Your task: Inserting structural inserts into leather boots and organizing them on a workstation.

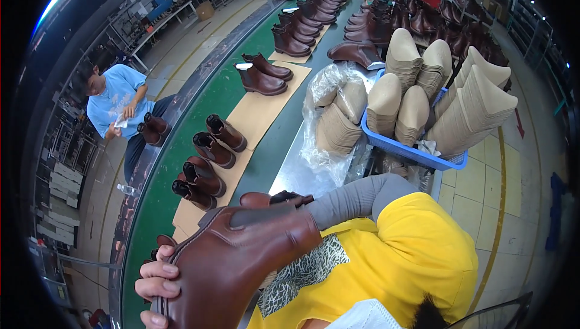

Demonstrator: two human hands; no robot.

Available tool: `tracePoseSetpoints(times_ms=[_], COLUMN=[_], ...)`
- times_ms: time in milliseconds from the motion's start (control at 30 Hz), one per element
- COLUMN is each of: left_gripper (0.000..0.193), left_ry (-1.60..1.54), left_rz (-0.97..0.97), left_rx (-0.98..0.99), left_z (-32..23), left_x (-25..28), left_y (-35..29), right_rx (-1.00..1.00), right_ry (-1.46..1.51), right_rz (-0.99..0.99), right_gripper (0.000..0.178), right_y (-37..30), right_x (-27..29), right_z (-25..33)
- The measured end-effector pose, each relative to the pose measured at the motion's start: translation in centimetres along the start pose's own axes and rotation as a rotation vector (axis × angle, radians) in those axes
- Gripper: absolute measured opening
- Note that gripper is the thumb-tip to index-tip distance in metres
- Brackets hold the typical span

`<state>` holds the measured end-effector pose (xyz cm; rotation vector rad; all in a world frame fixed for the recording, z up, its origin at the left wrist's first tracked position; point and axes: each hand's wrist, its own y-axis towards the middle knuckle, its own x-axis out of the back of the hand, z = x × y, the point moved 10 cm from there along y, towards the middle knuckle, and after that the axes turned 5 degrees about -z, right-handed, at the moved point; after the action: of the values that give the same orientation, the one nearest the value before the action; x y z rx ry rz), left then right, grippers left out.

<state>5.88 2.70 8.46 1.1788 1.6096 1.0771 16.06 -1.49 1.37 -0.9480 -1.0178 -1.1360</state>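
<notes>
we have a glossy brown ankle boot [235, 256] tilted sideways, sole edge against our left hand [158, 280], shaft pointing rightward from it

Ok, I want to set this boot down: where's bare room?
Beyond the held boot, the tan cardboard is bare between the group of four boots and the next pair up. The dark green strip between cardboard and clear plastic bag is free too. Crowded: the blue basket, full of tan stacks, and the far boot rows.

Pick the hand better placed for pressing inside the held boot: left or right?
Probably the right hand: its grey sleeve runs into the held boot, the hand hidden; the left hand grips the outside.
</notes>
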Motion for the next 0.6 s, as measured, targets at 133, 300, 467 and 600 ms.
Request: tracePoseSetpoints(times_ms=[133,300,467,600], left_gripper=[0.107,0.111,0.115,0.121], left_ry=[-0.212,-0.291,-0.373,-0.059], left_rz=[0.22,0.029,-0.172,-0.128], left_rx=[0.091,0.103,0.116,-0.019], left_z=[0.1,1.6,5.1,4.6], left_x=[-0.8,-0.4,-0.2,2.1], left_y=[0.6,-0.4,-1.7,-1.6], right_rx=[-0.038,-0.072,-0.11,-0.012], right_ry=[-0.095,-0.213,-0.342,-0.418], right_rz=[-0.059,-0.137,-0.214,-0.321], right_gripper=[0.039,0.037,0.036,0.035], right_y=[0.6,1.6,3.3,3.2], right_x=[-2.0,-3.5,-5.7,-4.4], right_z=[0.5,-1.9,-4.8,-4.9])
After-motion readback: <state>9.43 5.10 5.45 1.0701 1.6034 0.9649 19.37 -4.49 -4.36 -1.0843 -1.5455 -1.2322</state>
